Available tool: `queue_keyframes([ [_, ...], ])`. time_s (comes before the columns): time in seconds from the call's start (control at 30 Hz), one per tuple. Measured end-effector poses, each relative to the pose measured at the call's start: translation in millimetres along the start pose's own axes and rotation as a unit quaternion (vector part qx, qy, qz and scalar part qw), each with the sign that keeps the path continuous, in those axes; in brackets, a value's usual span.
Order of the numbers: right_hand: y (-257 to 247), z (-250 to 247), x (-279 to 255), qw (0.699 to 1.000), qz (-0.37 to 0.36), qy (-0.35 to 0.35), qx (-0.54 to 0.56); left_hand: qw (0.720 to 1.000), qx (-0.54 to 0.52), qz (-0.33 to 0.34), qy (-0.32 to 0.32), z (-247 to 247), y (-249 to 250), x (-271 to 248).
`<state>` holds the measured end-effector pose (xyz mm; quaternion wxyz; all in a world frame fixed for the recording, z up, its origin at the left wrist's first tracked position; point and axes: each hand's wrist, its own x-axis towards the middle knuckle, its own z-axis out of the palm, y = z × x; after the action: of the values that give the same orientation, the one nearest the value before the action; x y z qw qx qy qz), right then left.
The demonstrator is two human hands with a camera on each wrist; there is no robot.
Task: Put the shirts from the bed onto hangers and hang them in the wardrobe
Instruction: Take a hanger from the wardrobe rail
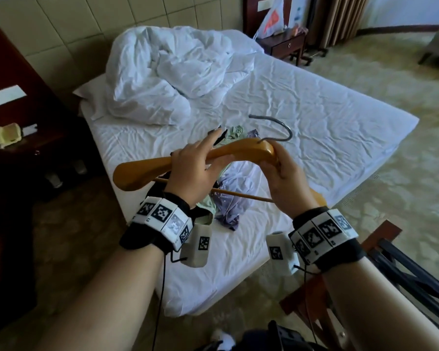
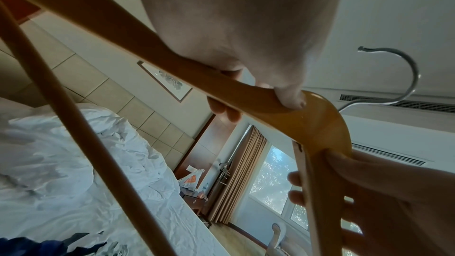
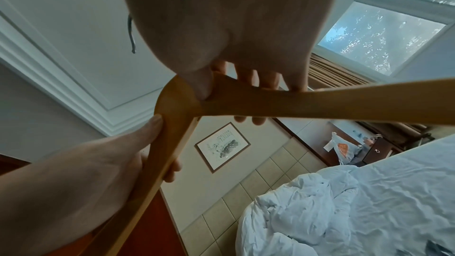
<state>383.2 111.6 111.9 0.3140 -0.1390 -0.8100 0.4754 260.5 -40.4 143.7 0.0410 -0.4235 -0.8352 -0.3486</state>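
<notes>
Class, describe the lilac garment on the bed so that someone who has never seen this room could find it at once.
Start at the bed with its white sheet and crumpled duvet. Near its front edge, below the wooden hanger held by both hands, lies a small heap of clothes. The lilac garment is the rightmost piece, speckled pale purple, beside a mint green one and a dark one.

Nothing here can be read properly. The wrist bands [image 1: 162,219] carry black-and-white square code markers, not words. The framed picture [image 3: 222,146] on the wall has a column of brushed characters, too small to make out.
</notes>
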Motion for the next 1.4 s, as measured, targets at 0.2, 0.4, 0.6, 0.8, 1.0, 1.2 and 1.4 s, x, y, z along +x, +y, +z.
queue_keyframes([
  [0.2,35,5,69,0.999,0.03,-0.031,0.008,1.0,-0.008,0.001,-0.023,32,-34,69],
  [0.4,67,3,158,0.999,0.038,-0.012,-0.015,0.996,-0.067,-0.019,-0.052,53,-63,167],
  [0.6,103,-4,226,0.998,0.052,-0.03,-0.013,0.991,-0.108,-0.02,-0.07,83,-88,236],
  [0.8,138,-10,285,0.989,0.112,-0.092,0.036,0.996,-0.012,-0.029,-0.088,123,-110,289],
  [1.0,210,-24,358,0.98,0.08,-0.177,0.046,0.984,0.099,-0.13,-0.074,169,-140,337],
  [1.2,281,-47,423,0.952,0.086,-0.28,0.093,0.977,0.111,-0.171,-0.059,233,-134,375],
  [1.4,326,-14,453,0.902,0.103,-0.407,0.098,0.962,0.152,-0.224,-0.044,264,-152,374],
])
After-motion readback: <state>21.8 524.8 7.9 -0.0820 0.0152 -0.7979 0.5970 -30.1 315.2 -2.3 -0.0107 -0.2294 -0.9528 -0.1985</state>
